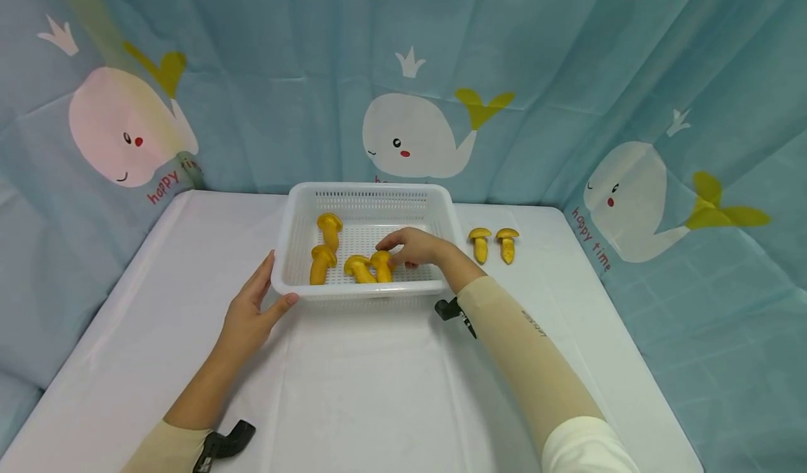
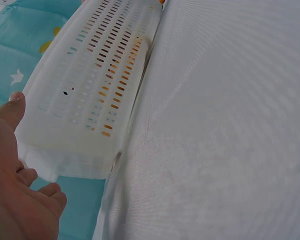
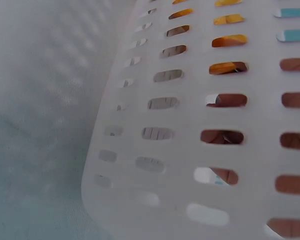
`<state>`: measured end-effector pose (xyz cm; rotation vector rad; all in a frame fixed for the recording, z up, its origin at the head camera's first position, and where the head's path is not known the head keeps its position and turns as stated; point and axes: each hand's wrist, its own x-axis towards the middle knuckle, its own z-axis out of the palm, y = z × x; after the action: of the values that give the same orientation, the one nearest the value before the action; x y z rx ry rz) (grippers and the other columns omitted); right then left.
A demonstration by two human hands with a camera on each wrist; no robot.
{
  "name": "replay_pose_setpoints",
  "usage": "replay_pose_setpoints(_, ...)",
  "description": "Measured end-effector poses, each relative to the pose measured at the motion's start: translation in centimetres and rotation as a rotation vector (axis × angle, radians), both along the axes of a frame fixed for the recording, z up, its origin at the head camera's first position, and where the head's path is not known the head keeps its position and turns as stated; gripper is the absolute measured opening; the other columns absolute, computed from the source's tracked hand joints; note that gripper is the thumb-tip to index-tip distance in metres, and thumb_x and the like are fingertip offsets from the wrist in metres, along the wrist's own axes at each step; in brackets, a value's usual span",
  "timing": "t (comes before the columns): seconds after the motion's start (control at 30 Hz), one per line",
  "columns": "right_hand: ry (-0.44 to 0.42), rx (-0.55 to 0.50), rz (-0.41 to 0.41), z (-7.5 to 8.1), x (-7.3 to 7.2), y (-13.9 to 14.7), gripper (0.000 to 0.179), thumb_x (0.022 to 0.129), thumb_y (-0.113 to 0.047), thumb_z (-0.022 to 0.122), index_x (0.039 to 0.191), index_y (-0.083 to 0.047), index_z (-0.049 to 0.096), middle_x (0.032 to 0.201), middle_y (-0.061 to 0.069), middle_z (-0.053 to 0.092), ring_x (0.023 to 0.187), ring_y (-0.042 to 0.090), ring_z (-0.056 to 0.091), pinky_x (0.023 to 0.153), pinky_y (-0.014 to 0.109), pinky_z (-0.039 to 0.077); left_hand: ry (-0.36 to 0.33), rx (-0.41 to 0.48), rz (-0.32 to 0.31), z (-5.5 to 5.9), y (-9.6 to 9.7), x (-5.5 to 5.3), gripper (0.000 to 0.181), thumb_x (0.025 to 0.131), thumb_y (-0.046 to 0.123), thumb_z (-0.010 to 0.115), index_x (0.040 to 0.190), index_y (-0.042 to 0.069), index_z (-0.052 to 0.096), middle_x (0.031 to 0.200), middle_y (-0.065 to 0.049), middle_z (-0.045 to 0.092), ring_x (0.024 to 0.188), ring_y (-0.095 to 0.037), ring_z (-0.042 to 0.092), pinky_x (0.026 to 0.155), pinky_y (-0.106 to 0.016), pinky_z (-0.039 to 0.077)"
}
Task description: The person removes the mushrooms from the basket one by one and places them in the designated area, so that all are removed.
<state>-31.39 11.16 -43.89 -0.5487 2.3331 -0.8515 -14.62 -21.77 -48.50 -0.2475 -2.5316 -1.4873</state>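
Note:
A white plastic basket [image 1: 366, 291] with slotted walls stands on the table. My left hand [image 1: 249, 319] holds its front left corner, the thumb at the front rim and the fingers along the left side. Inside the basket, my right hand [image 1: 416, 247] pinches a yellow mushroom [image 1: 382, 268] by its cap, index finger curled over it. Right beside that one leans another yellow mushroom [image 1: 361, 270]. Two more, a back mushroom [image 1: 330, 231] and a front mushroom [image 1: 321, 264], lie in a line on the basket's left side. Through the slots [image 3: 229, 67], yellow pieces and fingers partly show.
On the white table [image 1: 378, 389], right of the basket, lie two yellow mushrooms, one [image 1: 480, 245] nearer the basket and another [image 1: 507, 245] next to it. Behind and to the sides hangs a blue curtain [image 1: 271, 122] with whale prints.

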Motion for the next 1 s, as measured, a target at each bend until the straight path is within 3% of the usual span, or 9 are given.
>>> replay_pose_setpoints(0.33, -0.034, -0.002, 0.006, -0.3, 0.0, -0.19, 0.044, 0.095, -0.014, 0.072, 0.139, -0.02, 0.066, 0.143, 0.003, 0.06, 0.055, 0.021, 0.044, 0.057, 0.029, 0.046, 0.004, 0.007, -0.006, -0.07, 0.02, 0.15, 0.094, 0.092, 0.02, 0.079, 0.163, 0.036, 0.02, 0.169, 0.008, 0.022, 0.154, -0.029, 0.029, 0.114, -0.05, 0.035)
replay_pose_setpoints(0.6, -0.03, -0.013, 0.012, -0.3, -0.16, -0.32, 0.041, 0.095, -0.013, 0.072, 0.136, -0.019, 0.068, 0.138, 0.003, 0.063, 0.053, 0.017, 0.043, 0.055, 0.027, 0.045, -0.002, -0.001, -0.005, -0.14, -0.04, 0.16, 0.094, 0.092, 0.022, 0.079, 0.162, 0.043, 0.018, 0.17, 0.009, 0.022, 0.154, -0.025, 0.029, 0.118, -0.033, 0.035)
replay_pose_setpoints(0.8, -0.01, -0.035, 0.007, 0.05, -0.04, -0.27, 0.039, 0.095, -0.012, 0.072, 0.133, -0.02, 0.069, 0.135, 0.003, 0.065, 0.052, 0.017, 0.042, 0.053, 0.024, 0.044, -0.009, -0.004, -0.003, -0.17, -0.1, 0.06, 0.094, 0.093, 0.022, 0.078, 0.161, 0.046, 0.017, 0.17, 0.01, 0.021, 0.155, -0.025, 0.028, 0.117, -0.042, 0.035)
replay_pose_setpoints(1.0, -0.007, -0.067, -0.018, 0.27, -0.2, -0.12, 0.036, 0.094, -0.014, 0.073, 0.129, -0.022, 0.072, 0.132, 0.0, 0.066, 0.055, 0.017, 0.044, 0.054, 0.022, 0.045, -0.011, -0.002, -0.002, -0.16, -0.02, -0.02, 0.093, 0.093, 0.023, 0.078, 0.164, 0.036, 0.019, 0.17, 0.011, 0.021, 0.155, -0.023, 0.027, 0.117, -0.037, 0.034)
